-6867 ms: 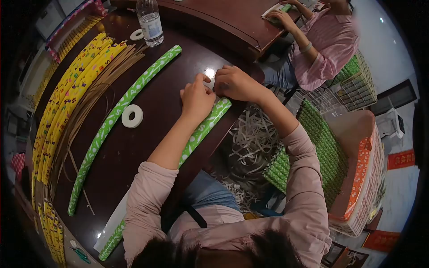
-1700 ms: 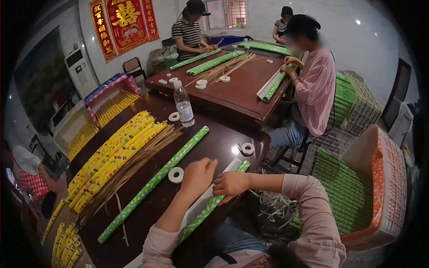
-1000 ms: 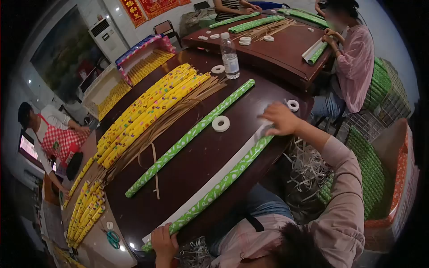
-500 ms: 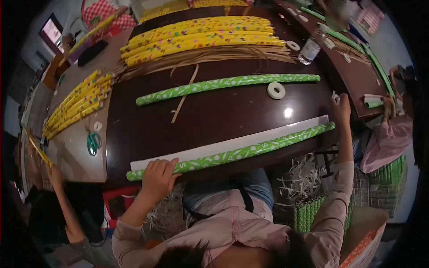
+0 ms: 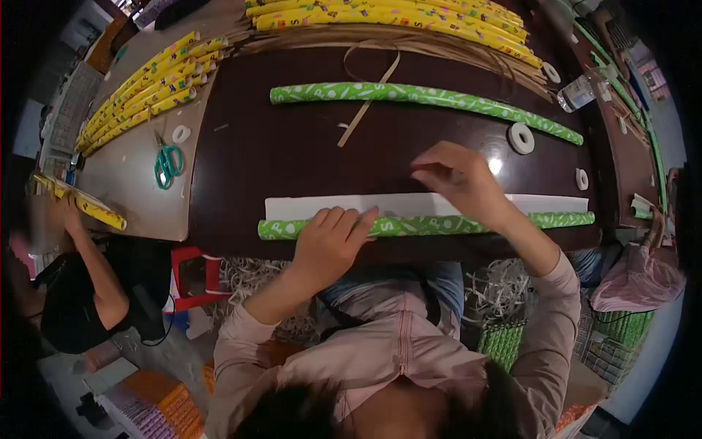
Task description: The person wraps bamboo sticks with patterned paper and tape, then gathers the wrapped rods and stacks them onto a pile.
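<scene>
A green patterned roll (image 5: 409,227) lies along the table's near edge, a white flap of its sheet (image 5: 395,203) spread flat behind it. My left hand (image 5: 329,238) presses on the left part of this roll with curled fingers. Over the flap, right of the middle, my right hand (image 5: 464,183) is raised with thumb and fingertips together; anything between them is too small to tell. Behind, a second green roll (image 5: 424,95) lies across the table. White tape rolls sit at the right, one (image 5: 521,138) beside the second green roll and another (image 5: 581,178) near the table's right end.
Yellow rolls (image 5: 395,18) and brown strips (image 5: 439,45) lie at the back. More yellow rolls (image 5: 146,91) and green scissors (image 5: 168,165) are at the left. A bottle (image 5: 578,94) stands back right. Co-workers' hands (image 5: 69,212) show at both sides, and shredded strips (image 5: 501,293) below the table.
The view has turned from the neighbouring table toward this one. My right hand has come from the table's right end to above the flap. My left hand has shifted right along the green roll.
</scene>
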The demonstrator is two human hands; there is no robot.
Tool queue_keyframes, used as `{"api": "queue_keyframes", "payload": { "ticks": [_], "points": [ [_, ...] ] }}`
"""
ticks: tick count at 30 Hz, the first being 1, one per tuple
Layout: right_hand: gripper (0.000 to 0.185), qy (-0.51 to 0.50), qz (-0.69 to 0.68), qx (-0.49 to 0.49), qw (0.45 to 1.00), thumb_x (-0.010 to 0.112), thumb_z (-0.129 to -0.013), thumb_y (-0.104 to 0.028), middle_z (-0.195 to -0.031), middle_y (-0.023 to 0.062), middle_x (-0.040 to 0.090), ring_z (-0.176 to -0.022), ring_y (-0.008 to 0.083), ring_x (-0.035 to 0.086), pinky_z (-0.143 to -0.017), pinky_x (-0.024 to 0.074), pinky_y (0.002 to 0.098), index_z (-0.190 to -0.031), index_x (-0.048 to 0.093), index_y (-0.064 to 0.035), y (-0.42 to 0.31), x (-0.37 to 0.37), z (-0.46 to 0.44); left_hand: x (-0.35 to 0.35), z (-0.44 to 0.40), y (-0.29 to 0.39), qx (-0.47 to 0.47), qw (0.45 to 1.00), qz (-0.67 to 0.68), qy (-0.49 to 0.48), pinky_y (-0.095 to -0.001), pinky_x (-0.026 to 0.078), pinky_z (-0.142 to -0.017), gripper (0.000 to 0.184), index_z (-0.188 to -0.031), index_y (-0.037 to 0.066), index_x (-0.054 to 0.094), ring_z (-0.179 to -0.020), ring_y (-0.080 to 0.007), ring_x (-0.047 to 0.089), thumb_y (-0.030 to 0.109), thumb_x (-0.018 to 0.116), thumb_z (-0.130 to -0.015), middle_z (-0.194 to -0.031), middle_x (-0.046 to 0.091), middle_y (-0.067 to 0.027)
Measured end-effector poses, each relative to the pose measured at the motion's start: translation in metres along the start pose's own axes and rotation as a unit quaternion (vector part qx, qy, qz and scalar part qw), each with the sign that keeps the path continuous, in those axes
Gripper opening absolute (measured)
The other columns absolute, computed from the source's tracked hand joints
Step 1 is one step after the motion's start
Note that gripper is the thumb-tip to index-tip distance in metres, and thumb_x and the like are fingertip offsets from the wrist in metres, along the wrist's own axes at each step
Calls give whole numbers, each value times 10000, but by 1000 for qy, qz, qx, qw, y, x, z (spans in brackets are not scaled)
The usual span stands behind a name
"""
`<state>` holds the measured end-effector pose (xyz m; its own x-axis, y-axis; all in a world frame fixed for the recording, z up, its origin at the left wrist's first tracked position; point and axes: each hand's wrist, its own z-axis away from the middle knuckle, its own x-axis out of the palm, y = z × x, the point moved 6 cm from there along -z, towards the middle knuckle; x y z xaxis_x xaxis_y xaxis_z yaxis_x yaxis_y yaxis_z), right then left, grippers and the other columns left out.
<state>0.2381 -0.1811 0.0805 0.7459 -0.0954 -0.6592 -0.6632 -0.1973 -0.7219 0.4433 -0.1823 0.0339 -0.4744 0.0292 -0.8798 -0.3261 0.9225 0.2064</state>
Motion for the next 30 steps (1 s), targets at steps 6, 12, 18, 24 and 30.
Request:
{"api": "queue_keyframes", "payload": {
  "ticks": [6, 12, 18, 24, 30],
  "points": [
    [214, -180, 28, -78, 980, 673, -831, -172, -962, 166, 644, -871, 339, 644, -760, 527, 405, -961, 696, -4, -36, 133, -68, 3, 7, 2, -1, 999, -35, 26, -346, 486, -773, 256, -1004, 41, 673, -895, -222, 600, 167, 656, -782, -957, 607, -71],
    [182, -255, 98, -64, 960, 641, -806, -114, -897, 179, 673, -875, 338, 653, -786, 528, 419, -937, 707, -6, -49, 185, -90, 8, 11, -1, -18, 1000, 6, 22, -380, 497, -807, 267, -996, 61, 692, -911, -268, 608, 189, 724, -764, -1011, 629, -102],
    [138, -226, -82, -103, 965, 665, -799, -113, -850, 129, 682, -837, 305, 645, -752, 514, 403, -898, 667, -17, -49, 179, -91, 6, 12, -2, -35, 999, 32, 14, -372, 486, -830, 330, -1034, 54, 679, -954, -237, 602, 307, 682, -823, -1061, 629, -89],
    [140, -254, -184, -32, 949, 685, -810, -101, -821, 118, 673, -824, 259, 620, -816, 469, 371, -924, 649, -30, -40, 183, -93, -15, 38, -20, -83, 996, 19, 6, -409, 446, -898, 299, -1006, 31, 662, -990, -248, 572, 265, 703, -826, -1077, 620, -80],
    [100, -266, -183, -40, 946, 680, -817, -114, -849, 74, 657, -876, 226, 569, -893, 391, 364, -913, 681, -85, -43, 181, -91, -52, 80, -81, -379, 913, -44, 146, -413, 382, -984, 296, -1132, 13, 615, -1068, -255, 556, 112, 682, -862, -1004, 648, -79]
  ]
}}
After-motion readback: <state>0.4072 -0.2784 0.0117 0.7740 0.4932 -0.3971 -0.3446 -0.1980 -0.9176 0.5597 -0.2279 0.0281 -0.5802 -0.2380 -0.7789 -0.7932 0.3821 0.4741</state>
